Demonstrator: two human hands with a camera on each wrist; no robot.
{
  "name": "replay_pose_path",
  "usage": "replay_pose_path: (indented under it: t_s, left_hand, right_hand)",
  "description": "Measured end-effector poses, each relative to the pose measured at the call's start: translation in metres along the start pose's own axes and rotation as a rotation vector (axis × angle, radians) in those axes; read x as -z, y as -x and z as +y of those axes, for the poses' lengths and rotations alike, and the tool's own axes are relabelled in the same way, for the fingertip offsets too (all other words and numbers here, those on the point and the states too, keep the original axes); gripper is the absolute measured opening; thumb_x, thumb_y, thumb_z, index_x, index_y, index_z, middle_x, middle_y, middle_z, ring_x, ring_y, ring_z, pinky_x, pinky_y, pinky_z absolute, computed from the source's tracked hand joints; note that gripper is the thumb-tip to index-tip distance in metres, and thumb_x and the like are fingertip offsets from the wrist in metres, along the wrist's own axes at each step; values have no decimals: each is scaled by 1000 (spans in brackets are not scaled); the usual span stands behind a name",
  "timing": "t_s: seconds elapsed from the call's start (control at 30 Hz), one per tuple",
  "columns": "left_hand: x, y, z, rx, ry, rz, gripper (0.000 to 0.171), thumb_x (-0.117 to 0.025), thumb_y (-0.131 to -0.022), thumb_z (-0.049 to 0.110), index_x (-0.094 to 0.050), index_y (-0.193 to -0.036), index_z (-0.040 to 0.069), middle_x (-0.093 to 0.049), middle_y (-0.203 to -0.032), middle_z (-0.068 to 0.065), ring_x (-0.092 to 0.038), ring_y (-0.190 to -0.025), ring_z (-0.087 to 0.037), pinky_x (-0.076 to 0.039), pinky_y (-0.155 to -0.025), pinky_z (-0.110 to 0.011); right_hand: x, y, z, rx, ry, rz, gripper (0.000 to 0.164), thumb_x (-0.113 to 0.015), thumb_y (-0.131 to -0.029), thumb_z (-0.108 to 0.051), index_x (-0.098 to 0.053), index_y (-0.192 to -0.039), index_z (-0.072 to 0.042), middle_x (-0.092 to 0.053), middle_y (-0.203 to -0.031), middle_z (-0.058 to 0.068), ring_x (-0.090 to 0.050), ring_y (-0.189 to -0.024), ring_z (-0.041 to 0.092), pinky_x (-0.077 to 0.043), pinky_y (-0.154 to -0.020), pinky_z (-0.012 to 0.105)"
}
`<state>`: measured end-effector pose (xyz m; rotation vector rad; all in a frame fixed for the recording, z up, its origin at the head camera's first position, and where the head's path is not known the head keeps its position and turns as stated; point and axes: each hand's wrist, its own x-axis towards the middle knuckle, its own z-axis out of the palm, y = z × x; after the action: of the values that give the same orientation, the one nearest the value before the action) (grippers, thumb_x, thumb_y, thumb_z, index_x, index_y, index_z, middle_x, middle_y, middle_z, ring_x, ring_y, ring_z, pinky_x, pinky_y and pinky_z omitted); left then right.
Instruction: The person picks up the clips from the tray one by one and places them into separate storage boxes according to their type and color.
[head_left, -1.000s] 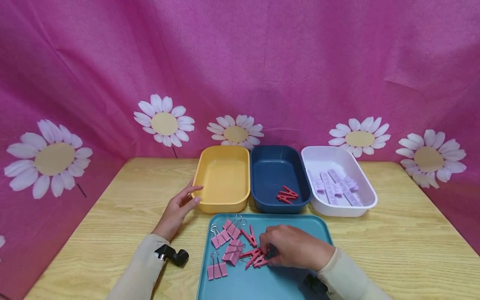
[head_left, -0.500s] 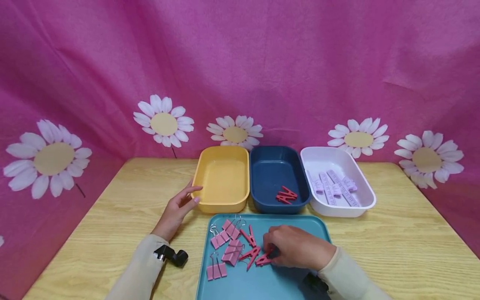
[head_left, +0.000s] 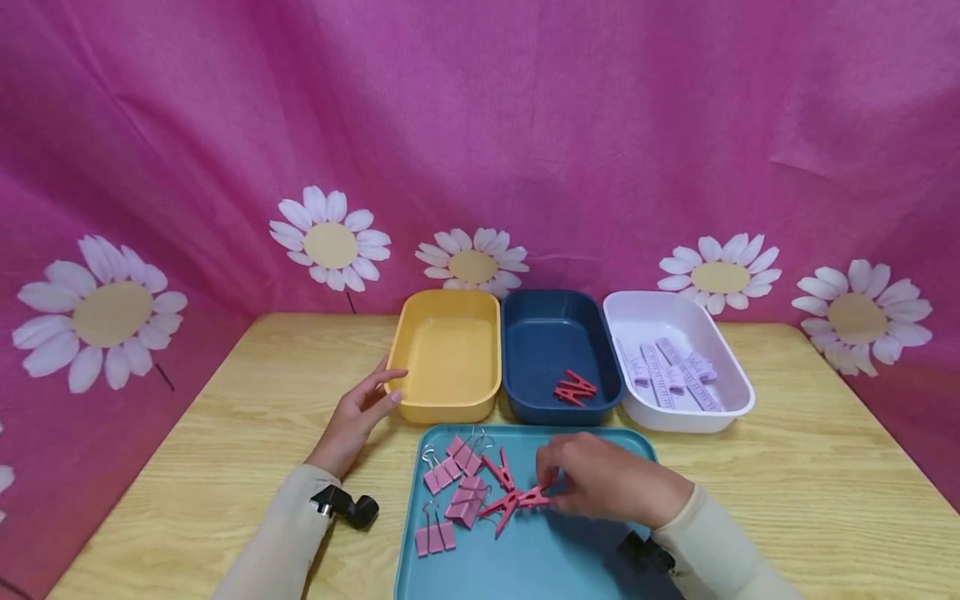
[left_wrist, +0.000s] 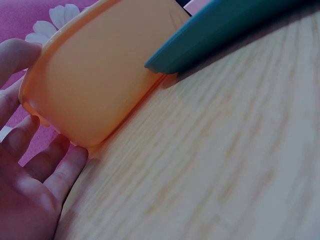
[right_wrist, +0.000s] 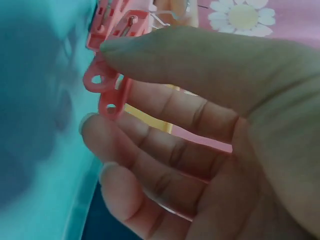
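Note:
My right hand (head_left: 611, 479) is over the tray and pinches a small red clothespin (head_left: 535, 497) between thumb and fingers. In the right wrist view the thumb lies across the clothespin (right_wrist: 116, 95) near its holed handle ends. Two more red clothespins lie just left, an upper one (head_left: 501, 471) and a lower one (head_left: 501, 510). Several pink binder clips (head_left: 436, 540) lie on the tray's left side. My left hand (head_left: 352, 425) rests at the left rim of the yellow bin (head_left: 448, 412), fingers loosely extended; the left wrist view shows fingertips against its outer wall (left_wrist: 95, 75).
A navy bin (head_left: 551, 333) holds red clothespins (head_left: 575, 388). Right of it, a white bin (head_left: 697, 423) holds lilac ruler-marked strips (head_left: 660, 375). The teal tray (head_left: 487, 575) stands before the bins on a wooden table (head_left: 810, 467). A pink flowered cloth (head_left: 600, 150) hangs behind.
My right hand has drawn the pinched clothespin slightly away from the others and moved a little up and to the right. The left hand stays at the yellow bin.

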<state>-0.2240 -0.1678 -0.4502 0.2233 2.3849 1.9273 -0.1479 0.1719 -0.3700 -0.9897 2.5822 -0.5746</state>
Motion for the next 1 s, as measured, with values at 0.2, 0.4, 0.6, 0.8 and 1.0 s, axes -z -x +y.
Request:
replay_pose_path:
  t_s: [0.2,0.4,0.6,0.8,1.0]
  left_hand:
    - [1,-1,1,-11,10,-9,46,-64,-91,46,-56,-132,27,-19,-158,15,-16,-146,-14,-21,-117,-40]
    - [0,-1,-2,-18,24,-5,44,-63,-92,40,-57,-133,24,-20,-158,15,-17,-146,-17,-19,-117,-43]
    - [0,-1,-2,-18,21,1,41,-63,-94,36,-57,-132,23,-20,-158,13,-18,-145,-17,-19,-117,-42]
    - [0,-1,-3,-21,16,-2,41,-62,-94,37,-57,-133,23,-20,-158,12,-17,-146,-16,-20,-117,-42]
    - [0,-1,-1,-17,15,3,45,-63,-92,42,-57,-133,24,-21,-157,15,-17,-146,-15,-19,-118,-42]
  right_hand:
    - [11,4,-1,-49,-83,21,20,-80,-79,-16,-66,-91,-23,-61,-90,-7,-58,-77,12,-51,-67,23]
    - [21,9,2,-26,-79,94,20,-79,-80,-20,-65,-94,-23,-63,-92,-8,-59,-76,7,-54,-68,24]
    - [36,10,2,-19,-47,181,23,-80,-79,-27,-65,-96,-22,-61,-91,-13,-58,-76,5,-53,-66,21]
    - [51,6,-2,-7,-29,257,24,-81,-79,-26,-65,-96,-21,-61,-88,-12,-57,-75,7,-53,-62,22]
    - [70,1,-8,-28,-16,311,28,-82,-77,-27,-66,-99,-19,-62,-87,-9,-58,-77,11,-54,-62,24]
